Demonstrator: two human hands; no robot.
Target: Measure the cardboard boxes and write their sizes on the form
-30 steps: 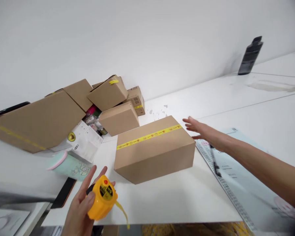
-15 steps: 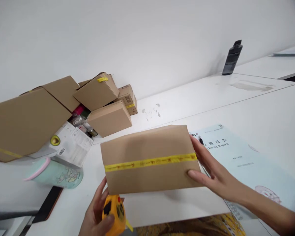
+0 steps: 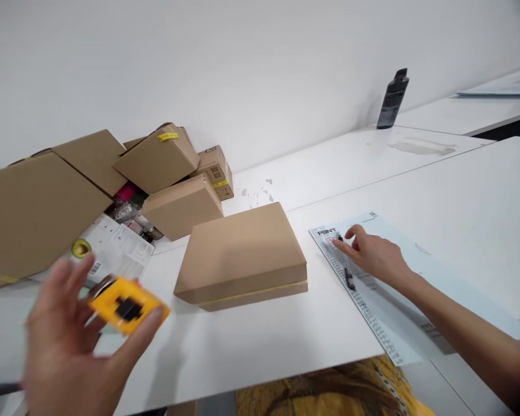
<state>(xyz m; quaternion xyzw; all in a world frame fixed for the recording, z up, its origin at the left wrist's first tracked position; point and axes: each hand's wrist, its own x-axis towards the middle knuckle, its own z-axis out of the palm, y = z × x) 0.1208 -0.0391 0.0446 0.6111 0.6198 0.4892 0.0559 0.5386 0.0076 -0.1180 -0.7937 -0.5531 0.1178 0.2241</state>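
My left hand [image 3: 75, 341], slightly blurred, is closed around a yellow tape measure [image 3: 127, 306] with a black clip, raised above the table at the left. A closed brown cardboard box [image 3: 242, 242] lies flat on the table between my hands, a strip of yellow tape along its near side. My right hand [image 3: 375, 254] is over light blue printed sheets [image 3: 416, 277]. Its thumb and forefinger are apart, close to the top end of a pen [image 3: 349, 278] on the sheets. Whether the fingertips touch the pen is hard to see.
Several cardboard boxes [image 3: 184, 205] are piled at the left against the wall, with a white box [image 3: 125, 248] before them. My left hand mostly hides a pale green cup [image 3: 108, 328]. A dark bottle [image 3: 393, 99] stands at the back right. The white table's [image 3: 251, 358] front edge is near me.
The cardboard box has gone from both hands down onto the table. My left hand, with the tape measure, has moved left and up. My right hand has let go and moved over the sheets.
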